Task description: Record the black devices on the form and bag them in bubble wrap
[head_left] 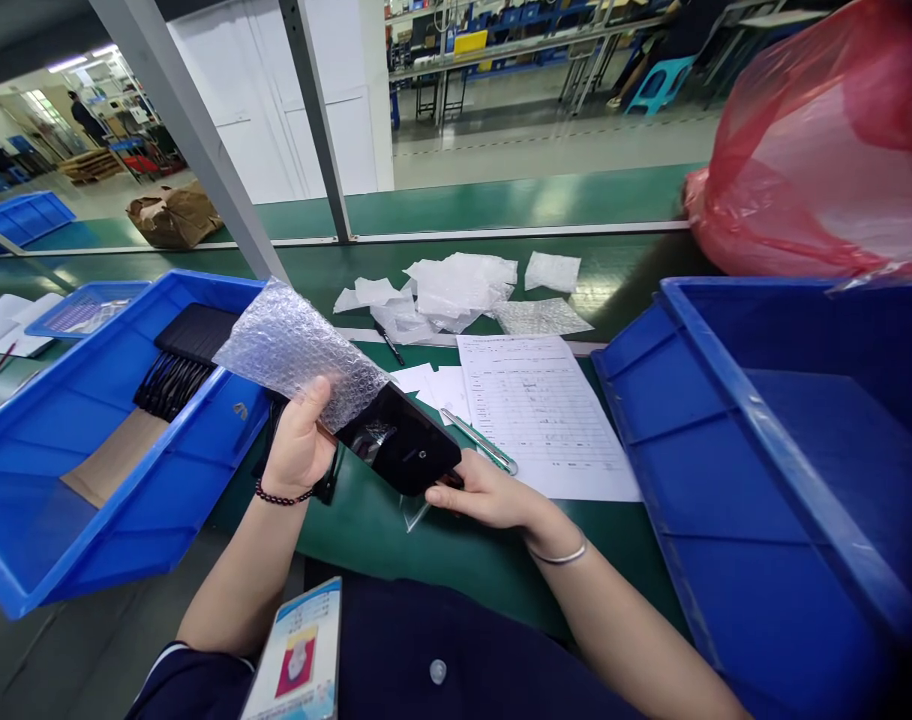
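A flat black device with a glossy face is held tilted over the bench, its upper left part inside a clear bubble wrap bag. My left hand grips the bag near its mouth, thumb on top. At the device's lower right corner, my right hand is closed on its edge, with the thumb underneath in view and the other fingers partly hidden. Some dark thing, possibly a cable, shows beside my left wrist; its kind is unclear.
On the left, a blue bin holds black devices and cardboard. Another blue bin stands at right under a red plastic bag. Bubble bags, a printed form and a green-and-silver pen-like tool lie between.
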Motion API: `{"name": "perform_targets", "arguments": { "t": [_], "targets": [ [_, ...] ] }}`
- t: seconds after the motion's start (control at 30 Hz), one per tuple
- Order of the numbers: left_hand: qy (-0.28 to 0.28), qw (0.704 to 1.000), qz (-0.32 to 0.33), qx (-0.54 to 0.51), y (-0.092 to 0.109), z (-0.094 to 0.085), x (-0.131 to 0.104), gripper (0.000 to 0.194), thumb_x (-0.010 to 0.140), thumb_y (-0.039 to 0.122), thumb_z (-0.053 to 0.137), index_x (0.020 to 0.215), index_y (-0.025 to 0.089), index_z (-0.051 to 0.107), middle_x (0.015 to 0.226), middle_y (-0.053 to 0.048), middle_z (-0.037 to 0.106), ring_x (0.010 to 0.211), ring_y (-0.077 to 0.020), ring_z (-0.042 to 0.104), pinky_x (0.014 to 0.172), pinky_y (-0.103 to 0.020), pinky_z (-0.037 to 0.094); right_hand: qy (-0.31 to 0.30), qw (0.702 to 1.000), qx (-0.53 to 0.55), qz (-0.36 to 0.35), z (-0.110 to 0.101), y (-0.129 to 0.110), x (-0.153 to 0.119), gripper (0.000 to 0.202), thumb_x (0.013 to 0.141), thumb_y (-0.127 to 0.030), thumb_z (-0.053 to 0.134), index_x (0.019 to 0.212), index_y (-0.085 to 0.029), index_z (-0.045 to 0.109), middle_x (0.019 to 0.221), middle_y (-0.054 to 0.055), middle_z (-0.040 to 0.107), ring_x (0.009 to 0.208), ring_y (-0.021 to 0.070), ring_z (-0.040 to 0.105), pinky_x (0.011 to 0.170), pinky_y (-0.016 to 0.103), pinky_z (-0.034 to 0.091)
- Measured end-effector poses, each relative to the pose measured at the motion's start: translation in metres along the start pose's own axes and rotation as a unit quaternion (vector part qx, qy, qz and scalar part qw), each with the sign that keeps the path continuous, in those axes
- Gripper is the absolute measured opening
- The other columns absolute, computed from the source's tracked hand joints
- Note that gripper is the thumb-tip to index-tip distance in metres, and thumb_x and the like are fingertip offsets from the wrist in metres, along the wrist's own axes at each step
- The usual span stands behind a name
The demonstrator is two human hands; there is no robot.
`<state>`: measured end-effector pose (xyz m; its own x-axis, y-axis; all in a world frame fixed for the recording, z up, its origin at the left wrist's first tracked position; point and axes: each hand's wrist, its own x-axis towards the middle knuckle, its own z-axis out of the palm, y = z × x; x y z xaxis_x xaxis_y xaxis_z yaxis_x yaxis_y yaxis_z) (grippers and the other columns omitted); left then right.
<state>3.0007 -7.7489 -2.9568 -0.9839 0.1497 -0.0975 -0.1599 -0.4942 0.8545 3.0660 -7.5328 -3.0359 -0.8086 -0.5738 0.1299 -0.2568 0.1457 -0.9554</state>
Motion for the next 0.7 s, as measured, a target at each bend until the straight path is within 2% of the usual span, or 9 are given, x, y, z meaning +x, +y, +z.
{"name": "perform_targets", "arguments": {
  "t": [0.2, 0.3, 0.4, 0.47, 0.57, 0.7],
  "targets": [
    [-0.081, 0.996, -0.043, 0.001, -0.004, -0.007, -0.008, 0.035, 0.082, 0.038, 0.064, 0.113, 0.021, 0.064, 0.123, -0.007, 0.063, 0.126, -0.0295, 0.048, 0.106, -0.044, 0.042, 0.053, 0.997, 0.053, 0.012, 0.005, 0.007, -0.001, 0.032, 0.088, -0.045, 0.054, 0.080, -0.014, 0.049, 0.055, -0.004, 0.044, 0.049, 0.0065, 0.038, 0.047, 0.021, 0.028],
    [-0.111, 0.993, -0.037, 0.004, 0.000, -0.008, -0.010, 0.049, 0.072, 0.050, 0.071, 0.110, 0.021, 0.065, 0.124, -0.010, 0.061, 0.130, -0.0334, 0.043, 0.106, -0.045, 0.042, 0.027, 0.994, 0.105, 0.003, 0.006, 0.009, -0.002, 0.031, 0.088, -0.043, 0.055, 0.079, -0.014, 0.048, 0.054, -0.005, 0.044, 0.047, 0.0056, 0.040, 0.047, 0.020, 0.029],
    [-0.136, 0.990, 0.019, -0.044, 0.007, 0.005, -0.007, 0.081, 0.052, 0.070, 0.074, 0.116, 0.021, 0.062, 0.128, -0.014, 0.057, 0.130, -0.0390, 0.039, 0.103, -0.050, 0.043, -0.018, 0.985, 0.170, -0.002, 0.010, 0.007, -0.002, 0.033, 0.088, -0.043, 0.056, 0.075, -0.014, 0.046, 0.051, -0.006, 0.043, 0.044, 0.0044, 0.039, 0.045, 0.019, 0.029],
    [-0.143, 0.986, 0.047, -0.073, 0.010, 0.018, -0.006, 0.095, 0.045, 0.077, 0.071, 0.120, 0.021, 0.058, 0.129, -0.015, 0.056, 0.130, -0.0417, 0.039, 0.100, -0.054, 0.043, -0.020, 0.980, 0.198, -0.006, 0.015, 0.005, 0.000, 0.033, 0.088, -0.042, 0.056, 0.073, -0.014, 0.046, 0.048, -0.006, 0.043, 0.043, 0.0039, 0.038, 0.043, 0.018, 0.028],
    [-0.144, 0.986, 0.053, -0.069, 0.009, 0.035, -0.006, 0.098, 0.042, 0.080, 0.069, 0.120, 0.022, 0.057, 0.128, -0.014, 0.056, 0.129, -0.0430, 0.040, 0.099, -0.055, 0.044, 0.004, 0.975, 0.224, -0.007, 0.021, 0.003, 0.002, 0.032, 0.089, -0.041, 0.055, 0.073, -0.014, 0.046, 0.046, -0.007, 0.041, 0.042, 0.0035, 0.036, 0.042, 0.018, 0.026],
    [-0.116, 0.991, 0.019, -0.067, -0.003, 0.036, -0.010, 0.095, 0.041, 0.078, 0.072, 0.118, 0.023, 0.058, 0.121, -0.014, 0.060, 0.129, -0.0419, 0.040, 0.101, -0.053, 0.042, 0.021, 0.970, 0.240, -0.006, 0.025, 0.003, 0.003, 0.033, 0.088, -0.042, 0.057, 0.072, -0.015, 0.046, 0.046, -0.007, 0.041, 0.042, 0.0038, 0.036, 0.041, 0.018, 0.026]
  ]
}}
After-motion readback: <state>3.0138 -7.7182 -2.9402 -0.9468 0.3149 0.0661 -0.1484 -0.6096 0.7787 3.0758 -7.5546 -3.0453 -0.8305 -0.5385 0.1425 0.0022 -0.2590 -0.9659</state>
